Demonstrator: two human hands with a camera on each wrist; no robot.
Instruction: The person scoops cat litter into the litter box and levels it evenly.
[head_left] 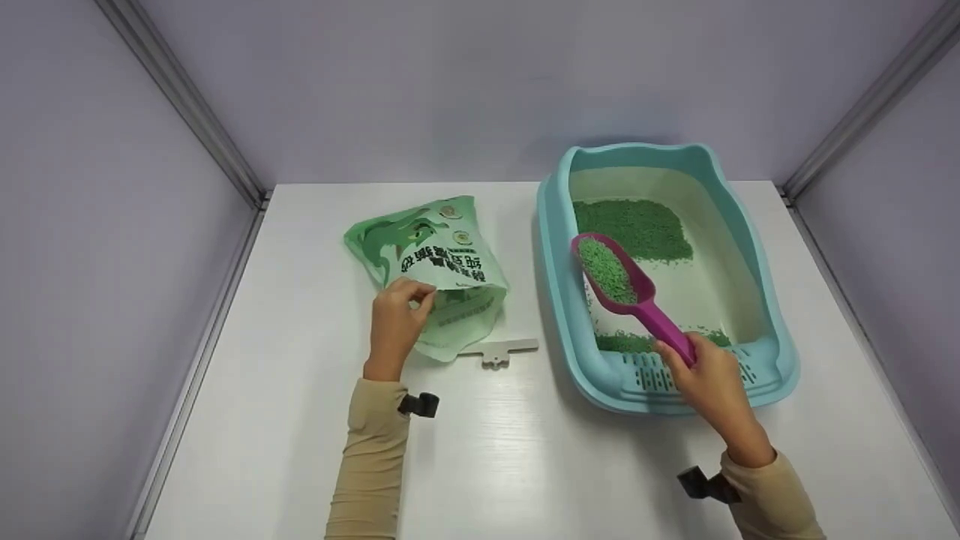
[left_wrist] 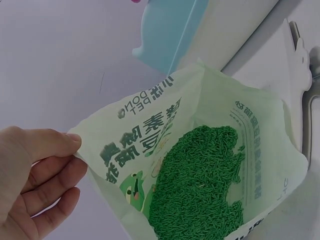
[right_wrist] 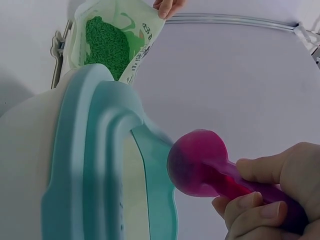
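My left hand (head_left: 397,319) pinches the rim of a light green cat litter bag (head_left: 450,255) between thumb and finger. In the left wrist view the bag's mouth gapes, and green litter pellets (left_wrist: 195,190) lie inside. My right hand (head_left: 709,379) grips the handle of a magenta scoop (head_left: 660,326), heaped with green pellets (head_left: 606,270). The scoop hangs over the left side of a blue litter box (head_left: 559,300). Two patches of pellets lie on the box's pale floor, a larger one at the back (head_left: 637,229) and one along the front.
A grey bag clip (head_left: 496,351) lies on the white table (head_left: 480,465) by the bag's mouth, left of the box. Pale walls (head_left: 480,90) enclose the table at the back and on both sides. The box's slotted step (head_left: 622,375) faces the front.
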